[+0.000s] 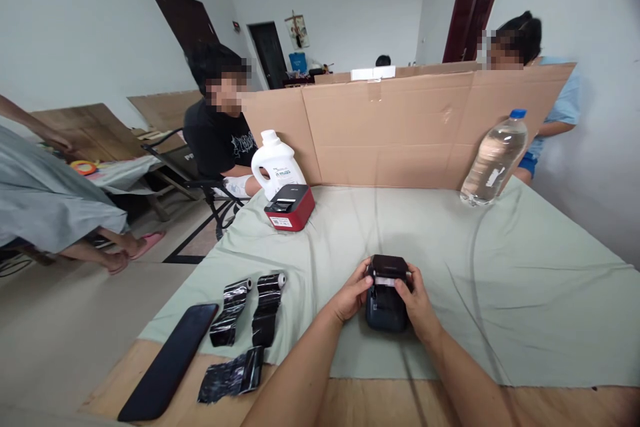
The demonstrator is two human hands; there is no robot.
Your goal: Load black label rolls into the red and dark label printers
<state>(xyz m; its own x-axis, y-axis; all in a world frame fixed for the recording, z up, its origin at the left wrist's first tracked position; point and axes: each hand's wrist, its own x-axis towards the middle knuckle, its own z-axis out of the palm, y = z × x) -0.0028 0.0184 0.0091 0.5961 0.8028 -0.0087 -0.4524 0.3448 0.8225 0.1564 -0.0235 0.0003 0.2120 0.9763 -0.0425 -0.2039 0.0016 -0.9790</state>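
Note:
A small black device [387,310] that looks like a label printer rests on the green cloth in front of me. Its dark upper part looks raised like a lid, and a white strip [385,281] crosses the gap below it. My left hand [354,290] grips the device's left side, thumb near the strip's left end. On the other side, my right hand [417,300] wraps the right edge with its thumb against the strip's right end. Fingers behind the device are hidden.
Left on the table lie black film rolls [267,307] and a long dark flat pad [173,360]. Further back stand a red-and-black box [293,209], a white jug [280,163] and a water bottle [495,160]. A cardboard divider [385,137] closes the far side; people are around.

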